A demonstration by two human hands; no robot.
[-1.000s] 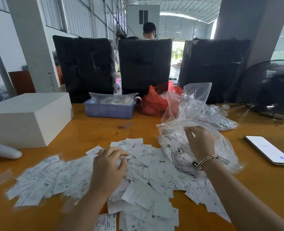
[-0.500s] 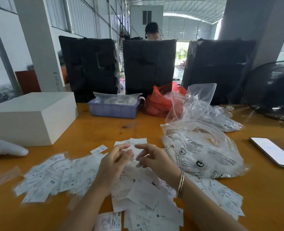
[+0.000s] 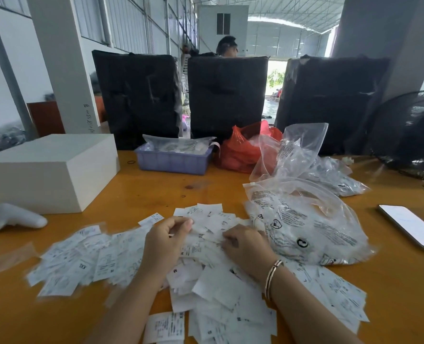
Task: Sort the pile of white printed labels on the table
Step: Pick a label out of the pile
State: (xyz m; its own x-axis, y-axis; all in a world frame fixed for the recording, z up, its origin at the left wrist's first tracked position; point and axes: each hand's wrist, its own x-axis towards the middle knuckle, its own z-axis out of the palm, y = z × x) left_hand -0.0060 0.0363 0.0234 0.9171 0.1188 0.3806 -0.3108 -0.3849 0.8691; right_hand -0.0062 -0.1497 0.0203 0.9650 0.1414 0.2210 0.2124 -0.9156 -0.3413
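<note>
Desk (image 3: 136,194): orange-brown, carries everything.
Pile of white printed labels (image 3: 213,281): spread across the near middle, long axis left to right, directly under both hands.
Right hand (image 3: 249,247): fingers curled down onto labels; whether pinching one, cannot tell.
Left hand (image 3: 165,240): equally near, fingers curled, seemingly pinching a label at the pile's far edge.

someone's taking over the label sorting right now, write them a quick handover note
Left hand: fingers curled, pinching labels at the top of the pile.
Right hand: fingers curled on the labels beside it; whether it grips one is unclear.
Labels: one loose heap mid-table, spreading left and toward the near edge, some under the clear bags on the right.
Done: no separate sorted stacks show.
Left: nearly the whole pile.
</note>
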